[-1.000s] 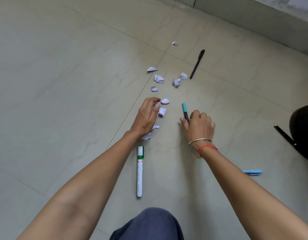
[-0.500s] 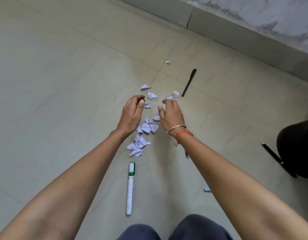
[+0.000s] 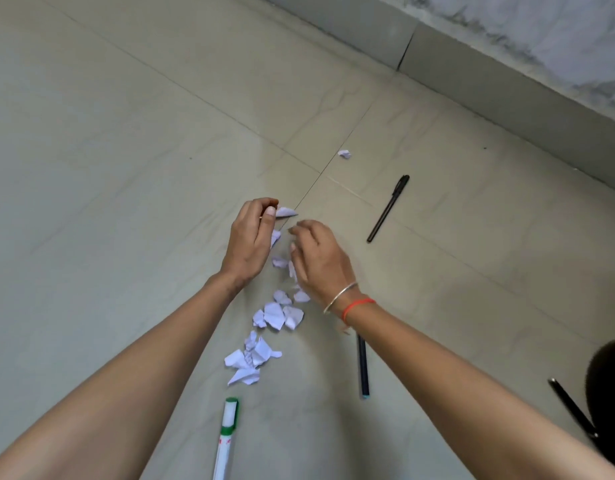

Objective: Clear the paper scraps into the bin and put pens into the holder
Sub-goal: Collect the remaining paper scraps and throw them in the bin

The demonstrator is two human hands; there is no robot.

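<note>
Crumpled white paper scraps (image 3: 274, 317) and a slim black pen (image 3: 389, 207) lie uncollected on the beige tiled floor (image 3: 126, 168), while left hand (image 3: 250, 244) and right hand (image 3: 319, 261) curl fingers over scraps, grip unclear.

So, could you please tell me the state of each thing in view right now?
left hand: fingers curled at a scrap, grip unclear
right hand: bent over paper scraps, grip unclear
paper scraps: loose on floor
lone scrap: apart, on floor
black pen: lying, capped
teal pen: lying, partly under right forearm
white marker: lying, green cap on
second black pen: lying, far right
</note>
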